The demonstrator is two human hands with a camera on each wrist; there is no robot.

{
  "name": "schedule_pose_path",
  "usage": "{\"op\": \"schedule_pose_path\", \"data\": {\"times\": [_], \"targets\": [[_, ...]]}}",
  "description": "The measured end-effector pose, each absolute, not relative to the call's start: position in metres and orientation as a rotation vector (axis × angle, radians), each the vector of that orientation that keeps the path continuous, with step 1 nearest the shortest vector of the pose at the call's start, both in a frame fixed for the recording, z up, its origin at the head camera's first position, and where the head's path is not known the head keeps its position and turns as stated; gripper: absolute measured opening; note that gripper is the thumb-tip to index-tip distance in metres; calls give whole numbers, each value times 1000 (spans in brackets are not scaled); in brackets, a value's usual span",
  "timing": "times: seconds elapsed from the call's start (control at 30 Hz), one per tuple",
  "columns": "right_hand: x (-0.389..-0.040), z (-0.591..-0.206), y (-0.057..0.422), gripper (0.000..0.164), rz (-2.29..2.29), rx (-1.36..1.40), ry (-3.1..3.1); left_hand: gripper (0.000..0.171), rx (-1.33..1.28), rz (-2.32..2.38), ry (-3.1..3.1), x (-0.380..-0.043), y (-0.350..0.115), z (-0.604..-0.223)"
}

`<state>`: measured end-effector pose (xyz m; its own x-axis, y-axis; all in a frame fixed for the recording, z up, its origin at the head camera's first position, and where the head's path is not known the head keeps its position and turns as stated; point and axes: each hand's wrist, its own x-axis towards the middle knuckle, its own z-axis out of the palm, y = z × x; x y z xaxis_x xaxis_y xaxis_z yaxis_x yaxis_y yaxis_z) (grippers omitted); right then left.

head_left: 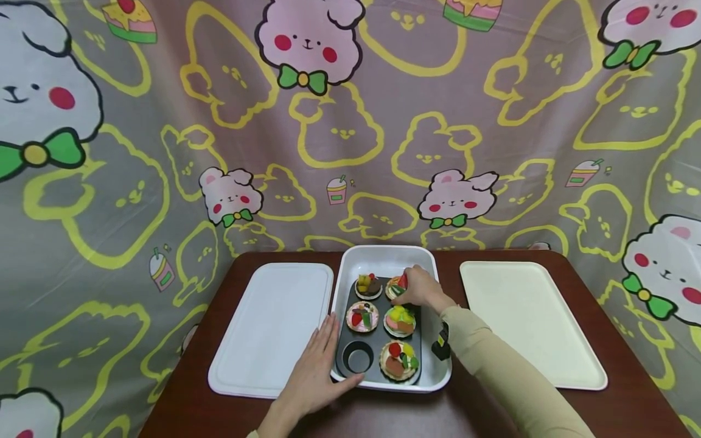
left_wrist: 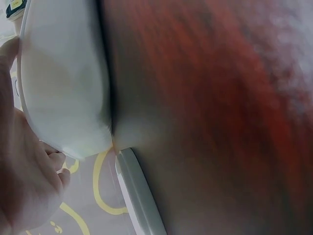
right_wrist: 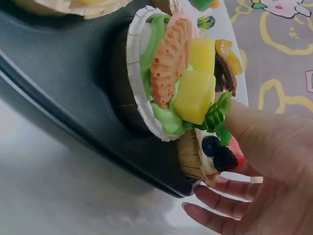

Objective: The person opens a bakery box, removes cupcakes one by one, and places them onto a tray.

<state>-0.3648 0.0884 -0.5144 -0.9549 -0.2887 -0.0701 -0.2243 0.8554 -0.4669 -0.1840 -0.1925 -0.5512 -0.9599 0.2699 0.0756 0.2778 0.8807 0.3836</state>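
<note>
In the head view a dark muffin tin (head_left: 372, 339) sits inside a white bin (head_left: 375, 255), and several fruit-topped tarts fill its cups. My right hand (head_left: 421, 287) reaches over the tin and grips the far-right tart (head_left: 396, 288). In the right wrist view, that tart (right_wrist: 193, 154) shows berries on top, with the thumb behind and fingers below it. A nearer tart (right_wrist: 171, 73) with yellow cubes and a biscuit partly covers it. My left hand (head_left: 314, 374) rests on the bin's near-left rim, fingers straight, thumb beside the bare near-left cup (head_left: 358, 358).
A white board (head_left: 274, 328) lies left of the bin, close along its side. To the right is a cream tray (head_left: 537, 322), partly under my right forearm. Both lie on the dark brown table (head_left: 465, 407), with a patterned curtain (head_left: 350, 121) behind it.
</note>
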Motion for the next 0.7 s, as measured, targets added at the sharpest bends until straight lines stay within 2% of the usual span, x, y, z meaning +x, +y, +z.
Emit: {"op": "schedule_pose_path", "data": {"times": [0.13, 0.37, 0.53, 0.7], "targets": [[-374, -524, 89, 53, -684, -419, 2909, 125, -446, -610, -3024, -184, -193, -551], [-399, -563, 98, 54, -713, -458, 2952, 125, -445, -606, -3030, -185, -192, -551], [-383, -539, 96, 49, -830, -462, 2899, 125, -451, -613, -3025, -184, -193, -549], [-366, -502, 92, 56, -995, -497, 2836, 124, -446, -622, -3033, -184, -192, -549]]}}
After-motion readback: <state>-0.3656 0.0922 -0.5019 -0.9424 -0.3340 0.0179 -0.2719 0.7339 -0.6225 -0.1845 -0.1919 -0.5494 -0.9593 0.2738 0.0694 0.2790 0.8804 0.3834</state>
